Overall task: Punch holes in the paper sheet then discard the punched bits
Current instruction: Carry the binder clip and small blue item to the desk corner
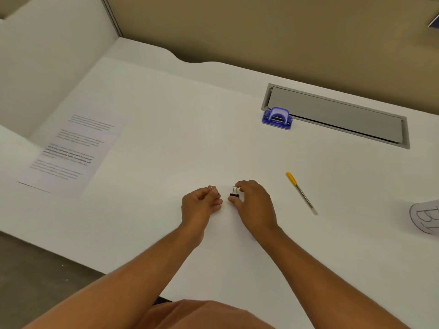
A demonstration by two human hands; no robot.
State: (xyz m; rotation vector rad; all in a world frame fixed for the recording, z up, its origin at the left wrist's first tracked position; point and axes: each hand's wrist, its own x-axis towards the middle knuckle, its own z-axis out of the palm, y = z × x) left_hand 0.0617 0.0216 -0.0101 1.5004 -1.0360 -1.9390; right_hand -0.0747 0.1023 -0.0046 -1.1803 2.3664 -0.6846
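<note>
A printed paper sheet [71, 153] lies flat at the left of the white desk [190, 119]. A blue hole punch [277, 118] stands at the back right, far from both hands. My left hand [200, 203] is near the desk's middle, fingers curled, pinching a small silver paper clip [210, 187]. My right hand [253, 203] is just to its right and pinches a small black binder clip [234, 194] standing on the desk.
A yellow-capped pen [301, 193] lies to the right of my right hand. A grey cable-tray lid [337, 115] is set into the desk behind the punch. A paper cup or roll [426, 216] shows at the right edge. Partition walls close the back and left.
</note>
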